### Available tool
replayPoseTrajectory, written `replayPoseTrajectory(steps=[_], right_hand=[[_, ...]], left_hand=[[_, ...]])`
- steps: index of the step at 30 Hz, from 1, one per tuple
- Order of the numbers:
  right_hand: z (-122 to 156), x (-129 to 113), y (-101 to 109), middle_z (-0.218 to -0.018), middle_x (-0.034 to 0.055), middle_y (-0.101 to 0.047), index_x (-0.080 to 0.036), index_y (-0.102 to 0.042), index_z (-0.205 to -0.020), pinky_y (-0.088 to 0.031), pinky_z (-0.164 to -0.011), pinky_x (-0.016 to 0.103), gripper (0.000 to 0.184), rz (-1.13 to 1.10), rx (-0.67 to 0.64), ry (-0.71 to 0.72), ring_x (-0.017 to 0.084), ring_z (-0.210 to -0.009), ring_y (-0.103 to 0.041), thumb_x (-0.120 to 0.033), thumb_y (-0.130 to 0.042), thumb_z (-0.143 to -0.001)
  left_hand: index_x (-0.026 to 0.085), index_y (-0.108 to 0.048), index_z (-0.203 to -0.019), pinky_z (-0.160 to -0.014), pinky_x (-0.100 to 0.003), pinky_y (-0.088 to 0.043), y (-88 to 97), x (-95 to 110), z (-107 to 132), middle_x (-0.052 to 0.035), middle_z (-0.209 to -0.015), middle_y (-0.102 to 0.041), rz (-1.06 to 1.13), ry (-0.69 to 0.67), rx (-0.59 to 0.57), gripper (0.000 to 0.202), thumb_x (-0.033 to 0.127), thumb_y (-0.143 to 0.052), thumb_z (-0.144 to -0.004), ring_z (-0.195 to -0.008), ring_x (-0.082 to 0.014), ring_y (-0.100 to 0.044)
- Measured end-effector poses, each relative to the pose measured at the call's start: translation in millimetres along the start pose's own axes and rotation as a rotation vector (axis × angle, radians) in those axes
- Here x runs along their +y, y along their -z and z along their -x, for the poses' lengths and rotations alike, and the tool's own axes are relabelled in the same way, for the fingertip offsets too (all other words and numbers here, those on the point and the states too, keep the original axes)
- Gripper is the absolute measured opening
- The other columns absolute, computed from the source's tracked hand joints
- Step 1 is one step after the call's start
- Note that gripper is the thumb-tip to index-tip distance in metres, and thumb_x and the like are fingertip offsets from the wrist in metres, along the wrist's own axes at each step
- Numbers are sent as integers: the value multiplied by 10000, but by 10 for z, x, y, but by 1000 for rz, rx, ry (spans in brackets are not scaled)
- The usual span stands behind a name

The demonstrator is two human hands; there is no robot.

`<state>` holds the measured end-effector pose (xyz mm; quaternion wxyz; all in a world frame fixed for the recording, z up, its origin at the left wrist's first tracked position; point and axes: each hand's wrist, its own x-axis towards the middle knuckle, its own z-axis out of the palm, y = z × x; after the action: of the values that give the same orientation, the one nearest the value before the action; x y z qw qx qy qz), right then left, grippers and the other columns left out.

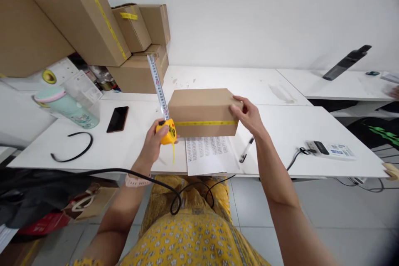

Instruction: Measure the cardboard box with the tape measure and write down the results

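Note:
My left hand (155, 139) is closed around a yellow tape measure (168, 132), its thumb on the front of the case. The metal blade (158, 89) is drawn out and points up and away, along the left end of a cardboard box (202, 110). A yellow strip runs along the box's near side. At the box's right end my right hand (247, 117) grips the edge between thumb and fingers. Under the box's near side lies a printed sheet of numbers (207, 156), partly covered. A pen (247, 149) rests just right of the sheet.
Several cardboard boxes (93, 25) are stacked at the back left. On the left are a mint tumbler (70, 106), a phone (117, 119) and a black headband (89, 145). To the right lie a small device (330, 149) with a cable and a dark bottle (346, 63). Another person's hand (394, 92) shows at the right edge.

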<state>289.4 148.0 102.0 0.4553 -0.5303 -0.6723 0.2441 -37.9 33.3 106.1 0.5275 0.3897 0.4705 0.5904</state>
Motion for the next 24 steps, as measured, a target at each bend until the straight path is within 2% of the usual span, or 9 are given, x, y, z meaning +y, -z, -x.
replayPoseTrajectory(steps=[3, 5, 8, 11, 15, 18, 21, 24], right_hand=[[-361, -137, 32, -767, 19, -592, -238, -742, -1011, -489, -697, 370, 497, 84, 72, 32, 199, -731, -546, -691, -661, -824], [-618, -131, 3, -828, 58, -619, -227, -716, -853, -504, -768, 413, 453, 196, 137, 57, 233, -813, -574, -674, -647, -835], [-933, -56, -121, -1019, 125, -655, -230, -681, -803, -493, -896, 466, 387, 324, 222, 140, 293, -1006, -580, -598, -597, -890], [-1093, -40, -278, -1147, 134, -677, -233, -679, -921, -450, -990, 476, 301, 359, 157, 266, 295, -1098, -578, -421, -452, -982], [-1076, -126, -414, -1151, 98, -706, -253, -652, -1127, -383, -1025, 479, 382, 432, 71, 333, 276, -1086, -592, -246, -289, -1009], [-1010, -161, -432, -1171, 110, -681, -252, -607, -1271, -359, -1004, 482, 431, 510, 72, 350, 293, -1099, -561, -221, -280, -993], [-977, -156, -421, -1159, 125, -642, -258, -529, -1422, -350, -983, 497, 486, 582, 52, 382, 320, -1094, -524, -256, -338, -975], [-973, -156, -410, -1178, 119, -602, -309, -491, -1488, -342, -985, 518, 534, 631, 17, 406, 332, -1094, -496, -295, -403, -961]], left_hand=[[172, -594, -1057, -561, -352, -637, -37, 287, -302, -35, -942, -666, -5, -58, -50, 631, 599, -835, -660, -661, -209, -729], [166, -602, -1035, -554, -342, -632, -91, 431, -440, -45, -944, -670, -13, -77, -58, 619, 606, -832, -664, -654, -207, -727], [179, -579, -1025, -558, -321, -623, -234, 503, -446, -34, -948, -667, -8, -119, -78, 611, 583, -855, -658, -657, -190, -718], [204, -541, -1038, -575, -332, -625, -407, 368, -233, -20, -926, -664, 3, -75, -215, 609, 563, -865, -668, -693, -202, -724], [220, -519, -1052, -565, -326, -618, -559, 8, 61, -23, -959, -667, -13, 192, -403, 612, 565, -859, -678, -693, -202, -728], [222, -510, -1066, -567, -316, -616, -590, -189, 124, -37, -1003, -668, -2, 321, -439, 630, 579, -852, -676, -699, -200, -734], [217, -502, -1062, -557, -320, -614, -591, -262, 101, -46, -1021, -661, 24, 353, -448, 646, 585, -856, -667, -688, -205, -737], [215, -494, -1064, -560, -317, -613, -590, -283, 82, -43, -1028, -648, 38, 365, -450, 653, 579, -862, -665, -692, -211, -741]])
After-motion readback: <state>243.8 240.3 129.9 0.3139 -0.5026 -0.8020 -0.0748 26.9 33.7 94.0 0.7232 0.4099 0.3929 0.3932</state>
